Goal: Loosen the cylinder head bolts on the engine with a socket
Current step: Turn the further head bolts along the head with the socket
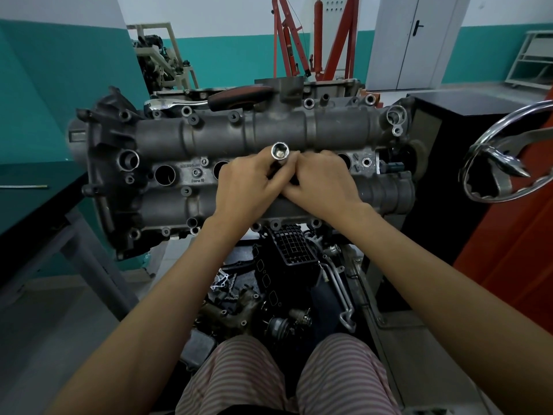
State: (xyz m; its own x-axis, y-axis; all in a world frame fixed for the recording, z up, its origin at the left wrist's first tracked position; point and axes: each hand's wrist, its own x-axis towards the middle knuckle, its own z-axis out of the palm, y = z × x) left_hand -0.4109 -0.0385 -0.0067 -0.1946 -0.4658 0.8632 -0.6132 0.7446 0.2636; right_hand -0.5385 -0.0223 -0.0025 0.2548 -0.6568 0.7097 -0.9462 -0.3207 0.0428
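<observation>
A grey engine cylinder head [167, 139] lies across the stand in front of me. A chrome socket [280, 151] stands upright over the head's middle channel, its square drive hole facing me. My left hand [251, 187] grips the socket's shaft with curled fingers. My right hand [321, 182] meets it from the right, and its fingertips pinch the socket's lower part. Whatever the socket sits on is hidden by both hands. A ratchet [209, 100] with a dark red handle lies on the far edge of the head.
A chrome handwheel [478, 163] of the engine stand juts out at the right beside a black box [466, 121]. A dark workbench [36, 205] stands at the left. Loose engine parts [269, 295] lie on the floor below the head. A red engine hoist [317, 40] stands behind.
</observation>
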